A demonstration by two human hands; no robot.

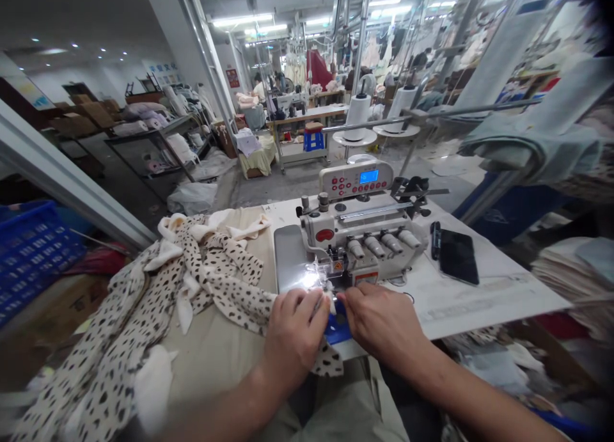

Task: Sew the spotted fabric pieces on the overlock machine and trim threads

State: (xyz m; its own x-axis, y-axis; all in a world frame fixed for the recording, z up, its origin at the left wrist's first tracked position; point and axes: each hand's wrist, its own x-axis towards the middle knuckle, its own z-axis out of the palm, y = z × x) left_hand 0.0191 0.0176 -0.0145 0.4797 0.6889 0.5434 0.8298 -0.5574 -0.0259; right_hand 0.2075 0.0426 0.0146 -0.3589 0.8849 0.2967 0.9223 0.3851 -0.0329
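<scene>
An overlock sewing machine point(288, 253) stands on the worktable, its lamp shining on the needle area. Cream fabric with dark spots point(242, 301) runs from a heap on the left to my left hand point(296, 330). That hand is closed on the fabric just in front of the needle area, and a spotted end hangs below it. My right hand point(384, 320) is closed at the machine's front edge, its fingertips close to the left hand's. Whatever its curled fingers hold is hidden. A blue piece point(338, 329) shows between the hands.
A black phone point(458, 256) lies on the worktable point(508, 298) at right. White thread cones point(359, 117) stand behind the machine. A blue plastic basket point(36, 256) is at far left. Stacked fabric pieces point(575, 282) sit at the right, and a metal post point(67, 173) slants along the left.
</scene>
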